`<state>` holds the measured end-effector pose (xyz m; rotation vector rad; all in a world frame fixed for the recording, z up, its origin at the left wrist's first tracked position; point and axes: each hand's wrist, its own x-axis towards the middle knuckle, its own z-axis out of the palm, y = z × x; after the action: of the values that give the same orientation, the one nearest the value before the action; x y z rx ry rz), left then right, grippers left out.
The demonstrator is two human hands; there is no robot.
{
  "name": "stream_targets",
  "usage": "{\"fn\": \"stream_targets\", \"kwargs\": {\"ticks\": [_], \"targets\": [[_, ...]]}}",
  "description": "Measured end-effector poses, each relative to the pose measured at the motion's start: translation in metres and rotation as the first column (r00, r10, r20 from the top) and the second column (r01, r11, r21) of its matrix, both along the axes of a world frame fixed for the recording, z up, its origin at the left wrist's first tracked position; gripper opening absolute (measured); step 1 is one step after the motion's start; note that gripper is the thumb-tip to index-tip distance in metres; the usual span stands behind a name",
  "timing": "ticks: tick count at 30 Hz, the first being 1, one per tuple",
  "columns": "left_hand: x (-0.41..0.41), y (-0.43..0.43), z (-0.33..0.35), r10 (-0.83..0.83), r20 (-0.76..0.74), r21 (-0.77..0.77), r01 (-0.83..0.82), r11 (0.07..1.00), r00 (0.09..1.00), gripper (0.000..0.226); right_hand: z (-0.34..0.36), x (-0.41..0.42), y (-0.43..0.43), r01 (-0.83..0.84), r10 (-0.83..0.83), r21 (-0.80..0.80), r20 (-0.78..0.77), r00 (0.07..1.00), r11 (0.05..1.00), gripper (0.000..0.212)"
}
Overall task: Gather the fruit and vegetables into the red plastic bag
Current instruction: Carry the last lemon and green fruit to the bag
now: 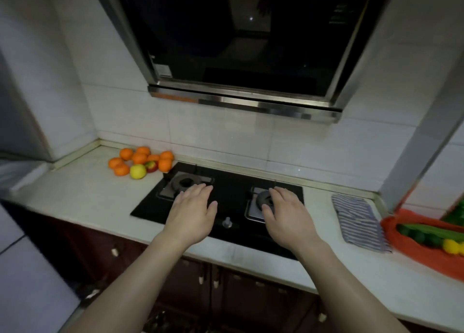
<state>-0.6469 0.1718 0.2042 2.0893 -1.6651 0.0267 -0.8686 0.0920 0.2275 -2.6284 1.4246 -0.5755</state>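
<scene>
On the white counter (88,194), the red plastic bag (411,249) lies far right with greens (426,232) already on it. The left hand (192,214) and right hand (286,217) hover above the hob (233,189), fingers straight, holding nothing. The oranges (139,158) wait back left; better to scoop several together, cupping both palms.

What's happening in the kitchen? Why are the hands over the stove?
A person is holding both hands out flat above the stove. The left hand and right hand hold nothing. A pile of oranges, a yellow apple and a red apple wait on the counter at the back left. The red bag lies far right, with green vegetables and something yellow on it.
</scene>
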Motion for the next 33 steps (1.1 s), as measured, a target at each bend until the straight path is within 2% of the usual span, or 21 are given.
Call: {"fn": "stream_targets", "kwargs": {"ticks": [8,13,19,24,29,33], "targets": [[0.078,-0.001,-0.006,0.127,-0.034,0.004,-0.127,0.992,0.991,0.053,-0.001,0.085,-0.025,-0.129,0.129,0.001,-0.022,0.991,0.992,0.056],[0.129,-0.018,-0.008,0.205,0.008,0.030,-0.205,0.978,0.979,0.052,-0.012,0.146,-0.064,-0.212,0.212,0.009,-0.020,0.977,0.977,0.056],[0.192,-0.039,-0.004,0.316,0.016,0.101,-0.316,0.943,0.949,0.063,-0.011,0.226,-0.112,-0.318,0.317,0.022,0.010,0.948,0.948,0.056],[0.236,-0.049,-0.001,0.392,0.030,0.085,-0.393,0.915,0.919,0.065,-0.008,0.286,-0.137,-0.412,0.412,-0.008,0.005,0.911,0.911,0.063],[0.275,-0.051,-0.007,0.419,0.024,0.080,-0.420,0.904,0.908,0.073,-0.013,0.328,-0.144,-0.465,0.466,-0.023,0.018,0.885,0.885,0.049],[0.313,-0.054,-0.010,0.423,0.012,0.090,-0.422,0.902,0.906,0.066,-0.020,0.368,-0.148,-0.468,0.469,-0.016,0.045,0.882,0.883,0.044]]}}
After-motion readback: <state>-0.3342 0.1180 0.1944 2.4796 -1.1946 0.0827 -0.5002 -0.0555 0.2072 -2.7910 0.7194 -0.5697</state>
